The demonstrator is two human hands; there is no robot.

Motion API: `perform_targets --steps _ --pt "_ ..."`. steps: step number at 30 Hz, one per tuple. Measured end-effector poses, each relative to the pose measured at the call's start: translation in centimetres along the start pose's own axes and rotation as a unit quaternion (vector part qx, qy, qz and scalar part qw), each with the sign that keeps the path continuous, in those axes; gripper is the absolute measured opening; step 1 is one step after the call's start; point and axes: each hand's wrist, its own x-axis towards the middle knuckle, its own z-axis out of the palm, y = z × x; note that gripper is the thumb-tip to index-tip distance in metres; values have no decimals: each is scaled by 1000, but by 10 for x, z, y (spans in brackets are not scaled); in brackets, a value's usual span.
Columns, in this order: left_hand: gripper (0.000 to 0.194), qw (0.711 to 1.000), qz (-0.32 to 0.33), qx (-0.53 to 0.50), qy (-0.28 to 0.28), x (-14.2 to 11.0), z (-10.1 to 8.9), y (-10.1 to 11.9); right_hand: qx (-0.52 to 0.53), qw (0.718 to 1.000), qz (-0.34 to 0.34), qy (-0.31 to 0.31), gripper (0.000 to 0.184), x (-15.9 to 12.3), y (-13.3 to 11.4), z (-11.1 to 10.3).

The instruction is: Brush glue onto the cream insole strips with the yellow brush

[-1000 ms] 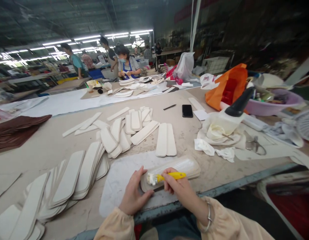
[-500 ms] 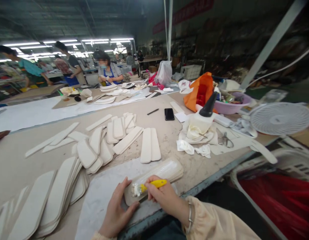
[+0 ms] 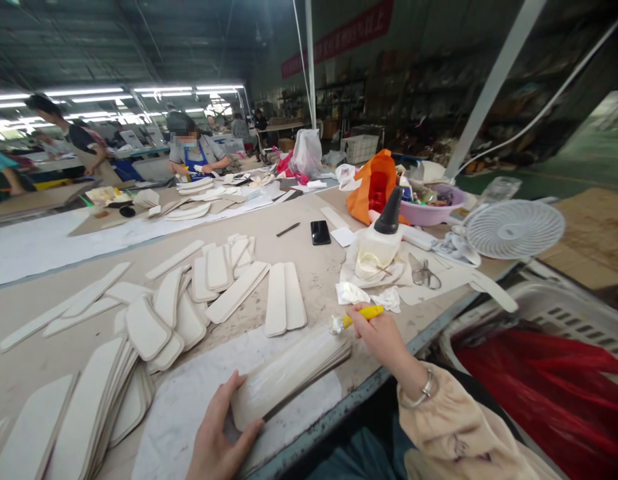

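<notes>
A small brush (image 3: 361, 316) with a yellow handle is pinched in my right hand (image 3: 381, 333). White paste coats its bristles, which are at the far right end of a stack of pale, round-ended strips (image 3: 293, 373). The top strip looks wet and shiny along its length. My left hand (image 3: 220, 427) grips the stack's near left end, thumb on the lower corner and fingers on the upper one. Beneath the stack lies a white sheet (image 3: 183, 400). Two similar strips (image 3: 285, 299) lie side by side just beyond it.
Piles of pale strips (image 3: 89, 407) cover the left side. At the right are a white bottle with a black nozzle (image 3: 381, 243), crumpled tissue (image 3: 351, 293), scissors (image 3: 426, 275), a phone (image 3: 320, 233) and a fan (image 3: 513, 229). A basket (image 3: 553, 307) stands beyond the table edge. A co-worker (image 3: 196, 153) sits opposite.
My right hand has carried the brush from the stack's left end to its far right end. The paste blob at the left end is now spread out. My left hand still holds that end.
</notes>
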Motion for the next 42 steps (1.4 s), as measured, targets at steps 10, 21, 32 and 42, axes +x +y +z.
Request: perform_targets --steps 10,21,32,42 --pt "69 1000 -14 2 -18 0 -4 0 -16 999 -6 -47 24 -3 -4 -9" --pt "50 991 -41 -13 -131 50 -57 5 83 994 -14 65 28 4 1 -36" --pt "50 942 -84 223 -235 207 13 81 169 981 -27 95 27 5 5 -37" --pt "32 912 -103 275 -286 225 33 78 143 985 -22 97 28 7 15 -44"
